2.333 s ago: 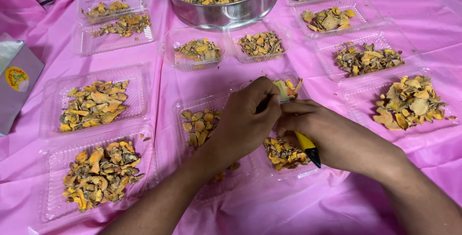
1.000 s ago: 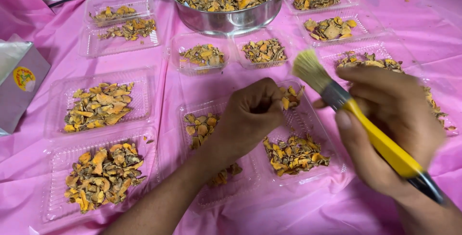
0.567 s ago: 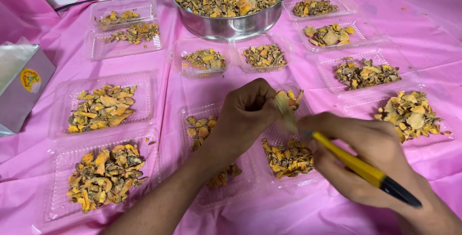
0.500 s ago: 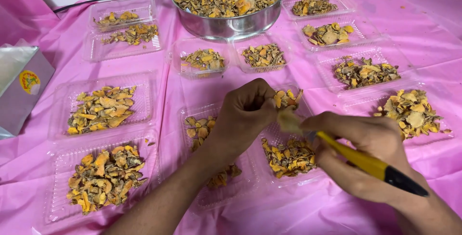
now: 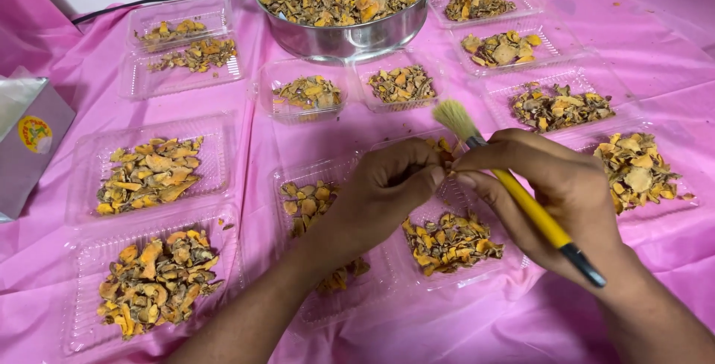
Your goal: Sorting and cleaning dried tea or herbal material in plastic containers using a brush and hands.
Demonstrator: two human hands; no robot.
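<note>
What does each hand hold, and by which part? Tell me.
The right hand holds a yellow-handled brush around the middle of its handle, bristles up. The left hand pinches a small dried piece at its fingertips; the piece is mostly hidden.

right hand (image 5: 555, 200) has tipped the brush (image 5: 514, 192) bristles upward.

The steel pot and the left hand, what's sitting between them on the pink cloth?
In the head view, two small clear trays of dried yellow-brown pieces lie between the pot and the left hand.
</note>
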